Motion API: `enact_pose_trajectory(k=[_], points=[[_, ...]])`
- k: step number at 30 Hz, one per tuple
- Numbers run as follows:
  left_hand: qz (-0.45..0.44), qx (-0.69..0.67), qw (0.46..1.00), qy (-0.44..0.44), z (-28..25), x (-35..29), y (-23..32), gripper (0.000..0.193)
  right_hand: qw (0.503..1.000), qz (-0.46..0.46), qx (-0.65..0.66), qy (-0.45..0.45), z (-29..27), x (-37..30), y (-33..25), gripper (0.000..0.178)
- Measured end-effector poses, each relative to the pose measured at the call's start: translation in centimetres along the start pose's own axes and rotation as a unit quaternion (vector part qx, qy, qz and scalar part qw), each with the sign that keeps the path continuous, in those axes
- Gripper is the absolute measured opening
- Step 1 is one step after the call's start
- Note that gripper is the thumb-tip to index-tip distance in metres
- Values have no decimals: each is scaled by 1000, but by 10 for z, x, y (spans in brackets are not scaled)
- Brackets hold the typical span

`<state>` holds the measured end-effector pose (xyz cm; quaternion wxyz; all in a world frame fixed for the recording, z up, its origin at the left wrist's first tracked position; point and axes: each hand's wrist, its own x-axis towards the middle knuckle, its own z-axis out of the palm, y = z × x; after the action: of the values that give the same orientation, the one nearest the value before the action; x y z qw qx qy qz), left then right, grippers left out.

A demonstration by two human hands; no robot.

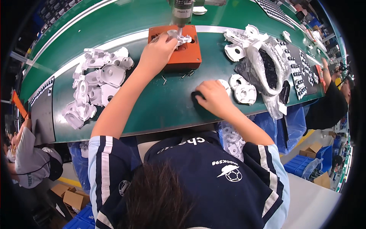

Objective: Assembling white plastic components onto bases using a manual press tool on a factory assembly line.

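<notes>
My left hand [159,51] is closed round a white plastic part [185,39] that sits on an orange fixture block [187,58]. Straight above the part stands a green press or driver head [183,14], its thin metal tip reaching down to it. My right hand [214,97] lies low over the green bench, fingers curled on a small black piece [196,94] whose kind I cannot make out. White round housings [245,94] lie just right of that hand. Between the block and my right hand are several small metal pins [187,74].
A heap of white plastic housings [110,74] covers the bench's left side. On the right, an open clear bag [263,70] holds black parts, with rows of small black parts [297,74] beyond. Other people work at both ends; blue bags [293,124] hang below the bench edge.
</notes>
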<state>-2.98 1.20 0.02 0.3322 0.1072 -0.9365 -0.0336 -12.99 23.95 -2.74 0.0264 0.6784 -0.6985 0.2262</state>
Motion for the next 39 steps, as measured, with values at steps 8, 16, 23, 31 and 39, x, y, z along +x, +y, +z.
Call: enact_pose_trajectory(k=[8,16,23,31,39], points=[[20,-83,995,-43,-4,-2,-18,9,900,294,-263,186,-108,-50,174,26],[-40,-148,984,-89,-9,-12,-20,24,907,346,-213,114,-100,-49,213,23],[-47,-84,995,-27,0,-24,-11,41,882,356,189,243,-118,15,144,23],[-77,-85,993,-36,1,-20,-9,41,875,210,437,-1,-12,157,68,14],[-78,-75,994,-19,2,-23,-10,41,925,221,286,-118,9,185,83,29]])
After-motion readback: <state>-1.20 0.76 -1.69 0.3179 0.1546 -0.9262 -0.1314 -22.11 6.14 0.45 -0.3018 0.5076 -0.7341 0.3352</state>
